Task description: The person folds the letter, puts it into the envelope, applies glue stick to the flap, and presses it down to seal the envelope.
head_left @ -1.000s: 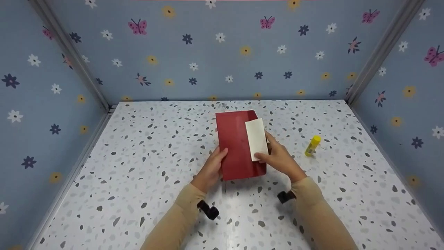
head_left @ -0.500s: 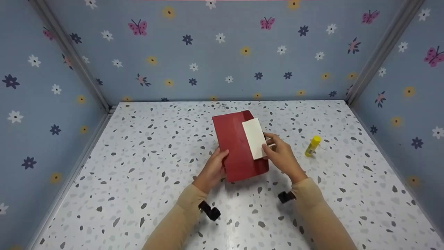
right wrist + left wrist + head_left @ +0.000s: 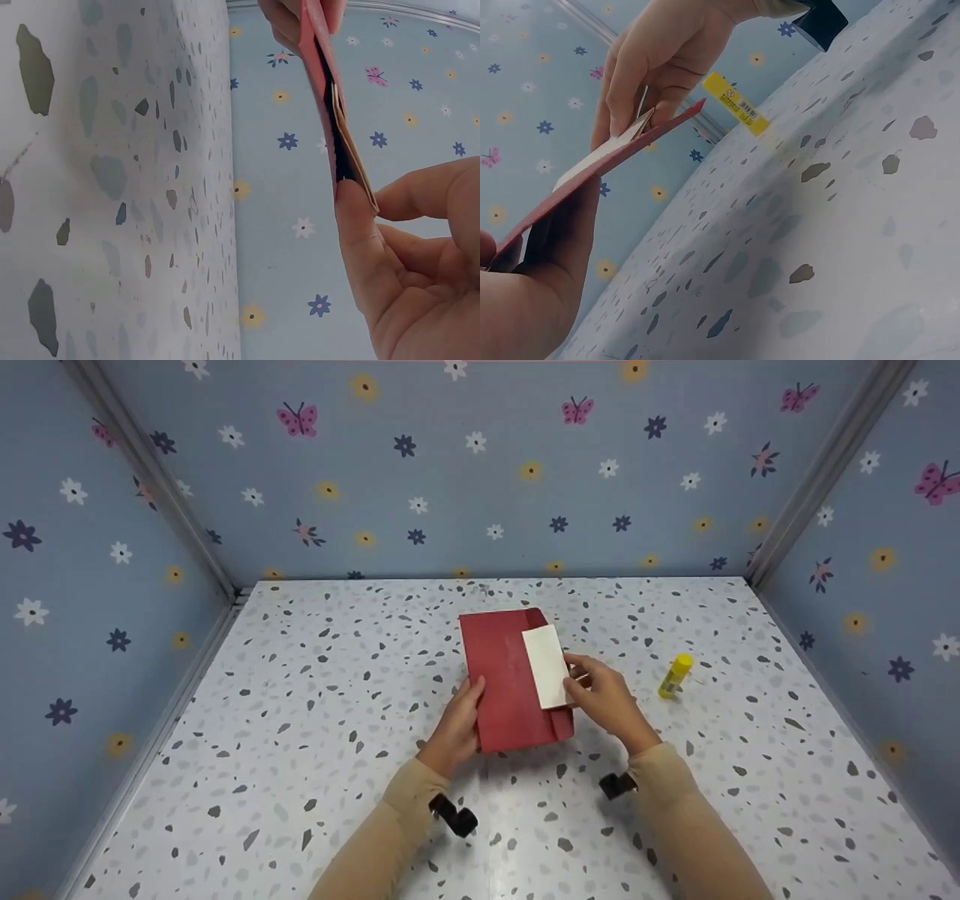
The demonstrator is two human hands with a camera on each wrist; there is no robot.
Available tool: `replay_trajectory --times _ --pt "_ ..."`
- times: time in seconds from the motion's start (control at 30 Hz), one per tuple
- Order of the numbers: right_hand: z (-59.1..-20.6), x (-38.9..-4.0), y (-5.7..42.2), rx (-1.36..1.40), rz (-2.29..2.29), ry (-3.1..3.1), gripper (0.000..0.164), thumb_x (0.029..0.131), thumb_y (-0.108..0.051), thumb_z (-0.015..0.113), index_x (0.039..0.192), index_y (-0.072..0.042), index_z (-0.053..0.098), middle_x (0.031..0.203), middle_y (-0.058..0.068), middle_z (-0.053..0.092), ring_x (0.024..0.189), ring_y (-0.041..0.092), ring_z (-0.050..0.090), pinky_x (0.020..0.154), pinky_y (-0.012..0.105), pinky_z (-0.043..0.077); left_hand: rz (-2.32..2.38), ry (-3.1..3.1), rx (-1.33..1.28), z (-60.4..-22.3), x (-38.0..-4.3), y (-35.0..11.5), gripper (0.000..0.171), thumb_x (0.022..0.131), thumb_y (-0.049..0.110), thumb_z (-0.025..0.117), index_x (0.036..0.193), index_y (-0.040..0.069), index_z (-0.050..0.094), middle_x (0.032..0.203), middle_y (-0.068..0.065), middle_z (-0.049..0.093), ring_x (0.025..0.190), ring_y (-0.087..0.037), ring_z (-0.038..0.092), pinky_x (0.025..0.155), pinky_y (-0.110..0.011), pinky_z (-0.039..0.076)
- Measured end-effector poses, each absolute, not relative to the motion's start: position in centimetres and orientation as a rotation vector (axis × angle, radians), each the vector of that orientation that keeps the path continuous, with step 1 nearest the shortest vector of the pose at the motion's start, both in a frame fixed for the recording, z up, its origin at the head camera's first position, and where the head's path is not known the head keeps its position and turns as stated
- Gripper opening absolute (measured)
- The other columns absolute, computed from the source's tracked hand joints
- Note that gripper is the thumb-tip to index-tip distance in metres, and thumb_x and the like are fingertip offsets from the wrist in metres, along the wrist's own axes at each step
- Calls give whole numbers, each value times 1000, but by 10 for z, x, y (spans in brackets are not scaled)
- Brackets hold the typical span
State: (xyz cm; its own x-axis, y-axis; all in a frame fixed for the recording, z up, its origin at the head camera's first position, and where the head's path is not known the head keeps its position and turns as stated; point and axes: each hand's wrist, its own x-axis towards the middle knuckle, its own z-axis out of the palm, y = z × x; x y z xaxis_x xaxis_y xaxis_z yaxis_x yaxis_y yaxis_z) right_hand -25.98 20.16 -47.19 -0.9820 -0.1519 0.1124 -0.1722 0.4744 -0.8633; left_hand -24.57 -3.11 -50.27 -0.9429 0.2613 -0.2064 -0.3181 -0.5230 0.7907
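A red paper envelope (image 3: 499,682) with a flap down its right side is held over the table, its left edge gripped by my left hand (image 3: 454,727), thumb on top and fingers underneath. Across its right part lies a cream-white folded card (image 3: 545,666). My right hand (image 3: 606,701) pinches that card's right edge between thumb and fingers. In the right wrist view the envelope (image 3: 319,79) is seen edge-on, with a dark gap along its side; the card (image 3: 351,146) runs down to the right fingertips. The left wrist view shows the card (image 3: 604,157) lying along the red paper.
A yellow glue stick (image 3: 676,675) rests on the speckled white table (image 3: 322,697), to the right of my right hand. Blue flowered panels (image 3: 480,487) stand at the back and both sides. A small black camera (image 3: 454,815) is strapped on each wrist.
The envelope first tilted, then turned back straighter and lowered slightly. The right thumb slid from the card's lower face to its right edge. The left hand keeps its grip.
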Motion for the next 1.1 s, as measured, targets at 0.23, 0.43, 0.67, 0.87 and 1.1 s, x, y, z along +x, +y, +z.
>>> replay_trajectory --times 0.23,0.43,0.67,0.87,1.1 --pt "-472 -261 201 252 1684 -2684 45 96 -6 64 140 0 57 103 15 67 90 23 63 66 32 59 2458 1323 -131 -504 -245 -32 52 111 31 33 159 18 21 139 -14 46 123 -25 48 104 -41 41" --pt "-474 -262 197 252 1808 -2662 47 95 -9 68 141 -3 57 104 13 68 84 19 64 65 32 59 2472 1296 -170 -507 -247 -30 50 110 32 34 158 20 24 134 -13 49 117 -24 51 100 -43 43" --pt "-476 -263 192 258 1845 -2652 48 95 -9 69 141 -1 56 100 12 66 79 16 62 67 31 59 2489 1284 -149 -508 -246 -28 49 111 32 33 157 17 26 134 -14 50 117 -24 52 100 -41 43" --pt "-478 -264 189 252 1816 -2689 48 97 -12 67 143 -3 55 105 13 66 85 18 64 68 31 59 2484 1292 -198 -509 -247 -27 49 110 31 34 156 18 26 129 -12 51 111 -23 54 96 -41 45" --pt "-478 -264 186 269 1741 -2723 43 102 -14 56 144 -6 54 123 16 64 80 19 62 64 31 57 2456 1372 -204 -510 -250 -26 58 110 37 31 163 26 7 150 -14 36 121 -27 47 101 -42 42"
